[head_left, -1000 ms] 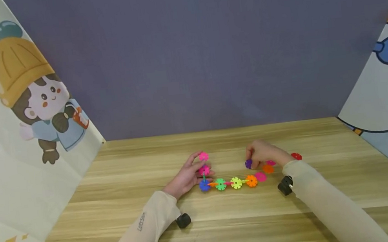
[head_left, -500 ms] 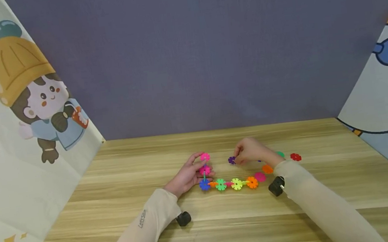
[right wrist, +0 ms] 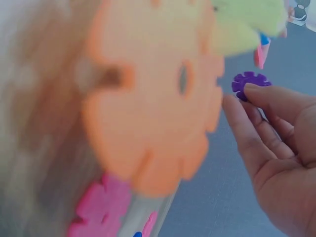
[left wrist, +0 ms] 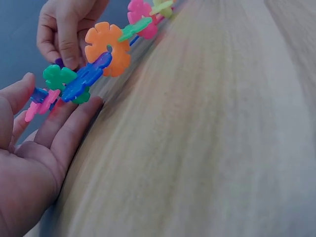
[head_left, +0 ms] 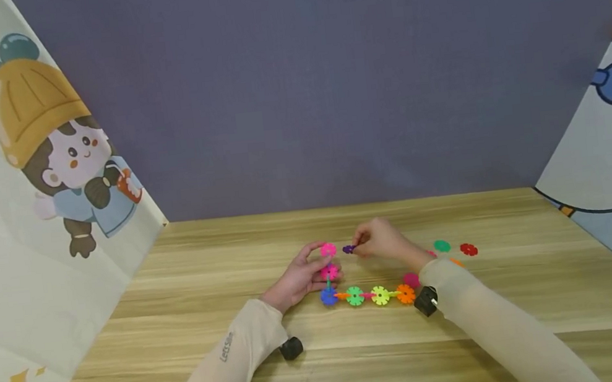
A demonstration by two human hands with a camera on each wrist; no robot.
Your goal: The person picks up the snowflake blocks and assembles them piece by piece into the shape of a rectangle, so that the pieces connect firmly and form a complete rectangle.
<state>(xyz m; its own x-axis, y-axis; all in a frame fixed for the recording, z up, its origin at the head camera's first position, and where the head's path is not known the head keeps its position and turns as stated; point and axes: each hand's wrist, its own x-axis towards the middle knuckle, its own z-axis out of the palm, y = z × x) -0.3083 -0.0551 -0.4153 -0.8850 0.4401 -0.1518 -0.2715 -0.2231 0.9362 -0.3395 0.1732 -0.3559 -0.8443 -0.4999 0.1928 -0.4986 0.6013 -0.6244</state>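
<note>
A chain of slotted plastic snowflake discs runs along the table in an L, from a pink disc (head_left: 328, 249) at its far end down to a blue disc (head_left: 329, 296), then right through a green disc (head_left: 355, 296) and a yellow disc (head_left: 380, 295) to an orange disc (head_left: 405, 294). My left hand (head_left: 297, 278) pinches the chain's pink end between thumb and fingers, other fingers spread beneath. My right hand (head_left: 384, 239) pinches a purple snowflake disc (right wrist: 251, 83) between thumb and forefinger, close to the right of that pink end and apart from it.
Loose discs lie to the right: a green disc (head_left: 442, 246), a red disc (head_left: 469, 250) and a magenta disc (head_left: 411, 280), with others partly hidden by my right forearm. A grey-blue panel (head_left: 295, 92) rises behind the wooden table (head_left: 222, 249), and printed sheets flank it.
My right hand has carried the purple disc leftward from near the loose discs to beside the chain's pink end. The left hand keeps its hold and has barely moved.
</note>
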